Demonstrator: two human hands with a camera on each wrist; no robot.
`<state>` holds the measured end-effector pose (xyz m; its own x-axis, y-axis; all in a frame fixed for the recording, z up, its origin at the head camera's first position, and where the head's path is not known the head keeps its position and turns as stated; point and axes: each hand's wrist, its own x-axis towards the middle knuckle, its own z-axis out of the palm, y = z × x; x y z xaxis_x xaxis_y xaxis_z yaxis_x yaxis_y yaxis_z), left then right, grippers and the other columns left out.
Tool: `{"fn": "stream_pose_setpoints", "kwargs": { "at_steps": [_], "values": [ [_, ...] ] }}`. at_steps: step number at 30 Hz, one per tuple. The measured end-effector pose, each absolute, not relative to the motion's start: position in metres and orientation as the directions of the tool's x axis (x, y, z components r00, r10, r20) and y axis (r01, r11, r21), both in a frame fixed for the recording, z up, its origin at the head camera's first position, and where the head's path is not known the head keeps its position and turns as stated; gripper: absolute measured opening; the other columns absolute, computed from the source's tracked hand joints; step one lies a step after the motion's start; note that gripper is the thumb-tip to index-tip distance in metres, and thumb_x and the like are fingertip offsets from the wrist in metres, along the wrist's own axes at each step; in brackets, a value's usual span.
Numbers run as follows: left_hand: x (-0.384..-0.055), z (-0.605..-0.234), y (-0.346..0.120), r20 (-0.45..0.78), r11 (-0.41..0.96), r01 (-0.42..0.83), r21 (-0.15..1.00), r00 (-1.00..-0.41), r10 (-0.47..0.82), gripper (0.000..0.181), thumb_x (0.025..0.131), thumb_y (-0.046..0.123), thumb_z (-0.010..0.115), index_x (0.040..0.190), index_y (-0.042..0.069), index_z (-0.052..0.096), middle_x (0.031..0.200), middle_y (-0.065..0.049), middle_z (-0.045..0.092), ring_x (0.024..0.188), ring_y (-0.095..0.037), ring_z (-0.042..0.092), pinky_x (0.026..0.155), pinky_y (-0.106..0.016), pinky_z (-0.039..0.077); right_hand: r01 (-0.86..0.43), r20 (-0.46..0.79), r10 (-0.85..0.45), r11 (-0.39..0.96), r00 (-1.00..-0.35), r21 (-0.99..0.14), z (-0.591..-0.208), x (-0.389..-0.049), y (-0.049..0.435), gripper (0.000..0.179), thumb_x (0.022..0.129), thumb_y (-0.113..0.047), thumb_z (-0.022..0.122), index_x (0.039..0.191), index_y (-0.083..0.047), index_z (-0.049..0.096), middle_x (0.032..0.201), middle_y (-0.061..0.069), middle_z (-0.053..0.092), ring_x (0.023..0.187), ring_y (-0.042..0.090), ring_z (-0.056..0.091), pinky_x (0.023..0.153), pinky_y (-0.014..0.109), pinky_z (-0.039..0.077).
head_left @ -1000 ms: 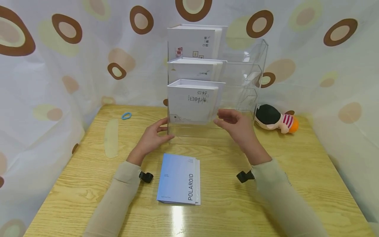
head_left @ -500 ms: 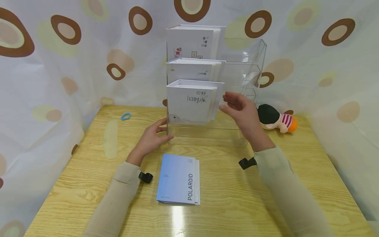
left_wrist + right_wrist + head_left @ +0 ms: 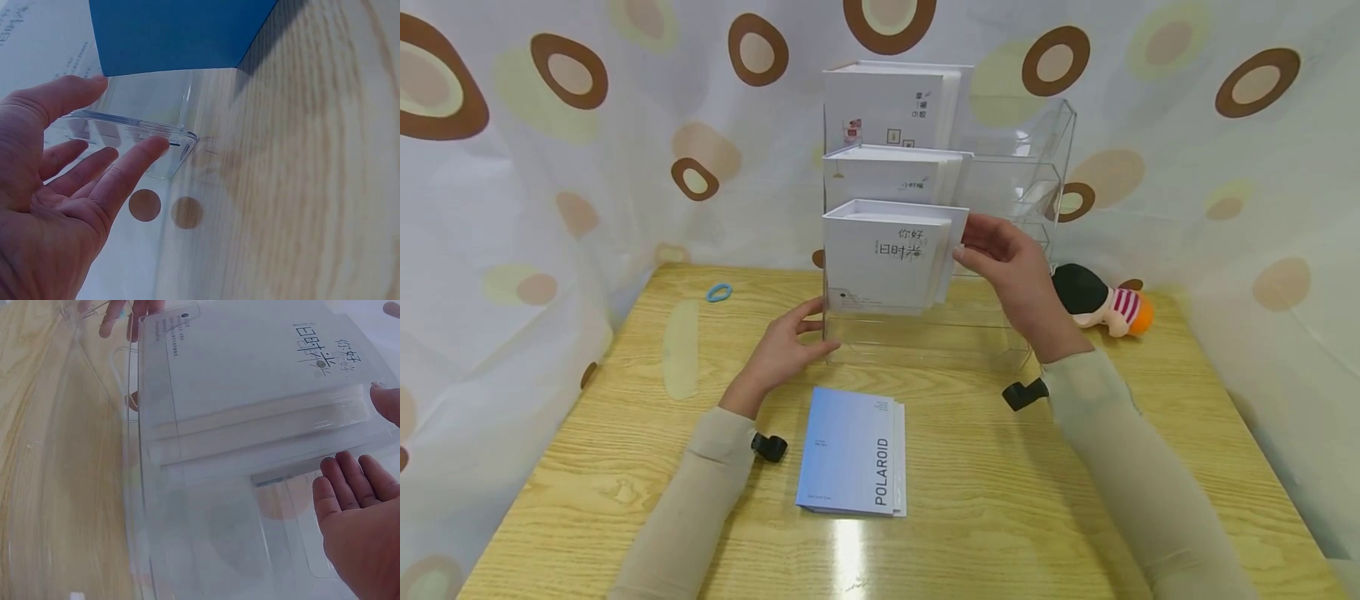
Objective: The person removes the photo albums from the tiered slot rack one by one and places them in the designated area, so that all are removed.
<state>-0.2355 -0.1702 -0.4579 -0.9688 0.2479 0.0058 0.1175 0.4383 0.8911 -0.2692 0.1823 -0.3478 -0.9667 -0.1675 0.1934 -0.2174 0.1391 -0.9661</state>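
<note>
A clear acrylic rack [image 3: 917, 354] stands on the table with three white books in its stepped tiers. The front white book [image 3: 880, 267] has black Chinese lettering. My right hand [image 3: 1018, 275] is at that book's right edge, thumb beside its page block and fingers partly behind the back cover; the right wrist view shows these fingers fairly straight. At the rack's lower left corner, my left hand [image 3: 781, 352] touches the side panel with straight fingers, its thumb in front. A blue POLAROID album [image 3: 850, 450] lies flat before the rack; its blue spine [image 3: 175, 31] fills the left wrist view's top.
Behind the front book are the middle book [image 3: 880, 179] and the tall rear book [image 3: 880, 104]. A plush toy [image 3: 1101, 300] lies right of the rack. A blue ring [image 3: 718, 292] and a pale oval patch [image 3: 681, 350] are on the left.
My right hand has drawn back slightly from the front book's lower right, risen, and come back to its right edge higher up. The left hand stays at the rack's corner.
</note>
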Motion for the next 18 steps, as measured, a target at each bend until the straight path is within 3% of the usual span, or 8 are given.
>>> {"fn": "stream_pose_setpoints", "kwargs": {
  "at_steps": [18],
  "values": [
    [-0.237,-0.46,-0.172,0.013,0.426,0.125,0.896,-0.967,0.256,0.083,0.103,0.018,0.084,0.174,0.015,0.042,0.175,-0.014,0.049,0.151,-0.041,0.061,0.113,-0.059,0.061,-0.199,0.178,-0.201,0.086,-0.963,-0.976,-0.327,-0.285,0.167,0.047,0.106,-0.018,0.08,0.151,-0.015,0.066,0.145,0.004,0.071,0.129,0.018,0.069,0.103,0.018,0.059]
  ]
}}
